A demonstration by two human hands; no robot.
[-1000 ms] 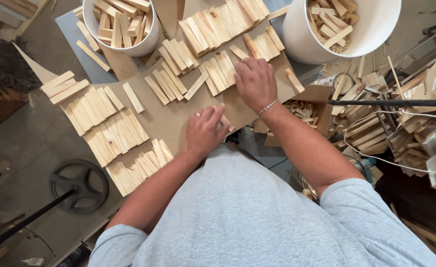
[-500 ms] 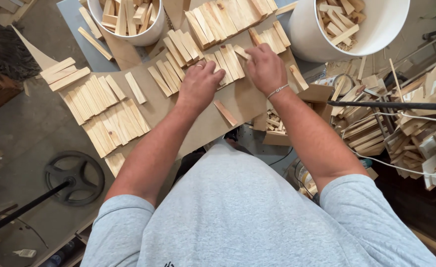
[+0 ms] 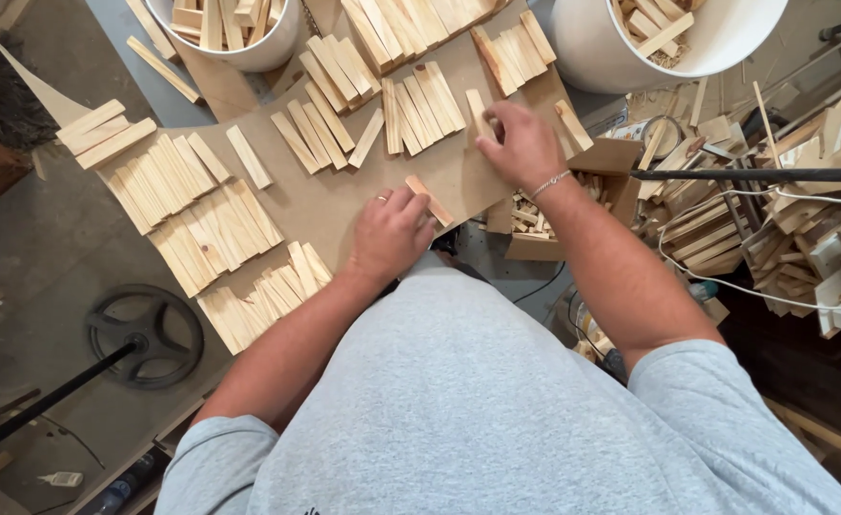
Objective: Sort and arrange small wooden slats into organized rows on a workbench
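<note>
the person stands over a brown board on the table (image 3: 344, 205), sorting short pale wood pieces into fanned rows. many rows are done: several at the left (image 3: 187, 205), one near the front edge (image 3: 268, 300), more along the top (image 3: 420, 105). two white buckets, one at the top left (image 3: 249, 52) and one at the top right (image 3: 611, 57), hold more loose pieces, so plenty looks left to lay out.

the left hand (image 3: 392, 234) rests with curled fingers on a single loose piece (image 3: 430, 200) near the board's front edge. the right hand (image 3: 525, 143) is lightly closed, fingertips pinching another piece (image 3: 478, 110) beside a row.

half a second ago the left hand was up at the middle rows; it has since drawn back to the lone piece, while the right has barely moved.
</note>
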